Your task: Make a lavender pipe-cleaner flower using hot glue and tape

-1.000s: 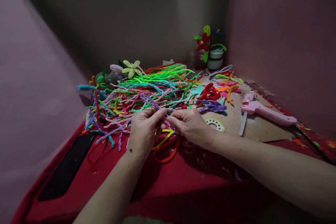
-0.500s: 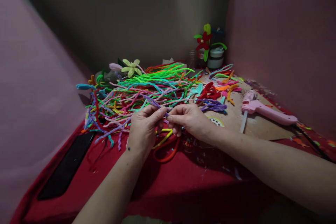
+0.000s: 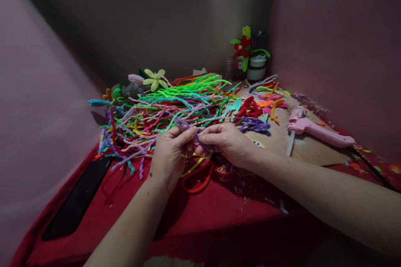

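Broadly, walls: lilac wall left, dark wall behind, mauve wall right; movement is bounded on three sides.
Red cloth: covers the table; the near strip, up to the front edge, looks like the best room for moving. Scraps lie on it.
Strand heap: fuzzy, many colours, mostly loose lengths. Plenty apparently left unshaped; little room that way.
Cardboard: right of the heap, near edge partly behind the right forearm.
Black slab: phone-like, flat near the left edge.
Pink glue gun: on the cardboard, nozzle side leftward, cord trailing off right; a snag risk, I judge.
Hands: left hand and right hand each pinch the purple strand with thumb and finger, tips close together.
Flowers: red flower at the back, pale yellow flower behind the heap; both look finished.
Purple bundle: looped, beyond the right hand; seems shaped already.
Purple strand: between the hands, before the heap; bent, presumably partway. Fingers hide its join, if any.
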Demonstrator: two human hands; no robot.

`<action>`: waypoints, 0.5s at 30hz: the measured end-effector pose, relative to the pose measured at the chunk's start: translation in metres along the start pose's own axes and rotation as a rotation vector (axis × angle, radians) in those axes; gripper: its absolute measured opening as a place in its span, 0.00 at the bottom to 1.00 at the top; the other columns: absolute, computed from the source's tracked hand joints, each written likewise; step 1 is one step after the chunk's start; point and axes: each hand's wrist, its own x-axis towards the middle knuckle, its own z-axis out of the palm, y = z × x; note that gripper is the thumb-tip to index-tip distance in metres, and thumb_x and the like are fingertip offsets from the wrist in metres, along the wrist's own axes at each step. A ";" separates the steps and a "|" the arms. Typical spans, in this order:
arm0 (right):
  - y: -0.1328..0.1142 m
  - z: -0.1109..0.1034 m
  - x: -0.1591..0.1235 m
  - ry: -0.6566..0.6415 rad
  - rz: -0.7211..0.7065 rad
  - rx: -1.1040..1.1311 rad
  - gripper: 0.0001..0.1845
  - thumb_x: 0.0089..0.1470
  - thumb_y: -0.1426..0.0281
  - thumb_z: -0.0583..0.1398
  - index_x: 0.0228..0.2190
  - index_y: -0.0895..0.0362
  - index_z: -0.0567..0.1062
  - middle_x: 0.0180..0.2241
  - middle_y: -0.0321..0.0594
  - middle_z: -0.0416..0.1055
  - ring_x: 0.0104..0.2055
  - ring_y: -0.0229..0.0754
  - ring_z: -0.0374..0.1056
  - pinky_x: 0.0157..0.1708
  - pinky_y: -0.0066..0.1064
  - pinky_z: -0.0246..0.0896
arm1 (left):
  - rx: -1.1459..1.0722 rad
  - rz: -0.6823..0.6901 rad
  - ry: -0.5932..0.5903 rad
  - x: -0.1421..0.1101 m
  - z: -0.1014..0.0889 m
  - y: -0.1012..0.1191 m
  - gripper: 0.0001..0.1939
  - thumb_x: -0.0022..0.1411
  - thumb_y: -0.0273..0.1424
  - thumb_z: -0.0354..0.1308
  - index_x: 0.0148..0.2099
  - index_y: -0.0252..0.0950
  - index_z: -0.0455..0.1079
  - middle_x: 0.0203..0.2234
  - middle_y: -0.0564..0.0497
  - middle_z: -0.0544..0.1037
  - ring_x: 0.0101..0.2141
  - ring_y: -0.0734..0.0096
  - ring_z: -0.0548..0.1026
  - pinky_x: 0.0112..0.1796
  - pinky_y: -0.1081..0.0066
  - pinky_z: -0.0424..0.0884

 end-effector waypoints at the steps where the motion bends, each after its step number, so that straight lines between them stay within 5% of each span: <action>1: 0.000 0.000 0.000 -0.009 0.010 0.011 0.07 0.44 0.69 0.61 0.21 0.62 0.75 0.20 0.38 0.72 0.19 0.31 0.63 0.22 0.25 0.59 | 0.002 0.000 -0.003 0.000 0.000 0.000 0.09 0.48 0.29 0.64 0.23 0.33 0.66 0.12 0.58 0.63 0.15 0.82 0.60 0.18 0.78 0.60; 10: 0.002 -0.003 0.003 -0.027 0.073 0.077 0.05 0.42 0.73 0.61 0.20 0.63 0.74 0.19 0.38 0.72 0.17 0.30 0.62 0.20 0.23 0.57 | 0.023 0.019 -0.042 0.003 -0.006 -0.006 0.07 0.49 0.29 0.63 0.24 0.34 0.68 0.14 0.58 0.65 0.16 0.81 0.63 0.20 0.77 0.63; 15: 0.001 -0.001 0.003 0.028 0.105 0.062 0.07 0.46 0.74 0.60 0.20 0.62 0.72 0.19 0.38 0.72 0.17 0.31 0.65 0.19 0.24 0.59 | 0.163 0.055 0.059 -0.001 -0.001 -0.004 0.09 0.49 0.32 0.64 0.24 0.34 0.69 0.13 0.58 0.66 0.15 0.81 0.63 0.17 0.79 0.61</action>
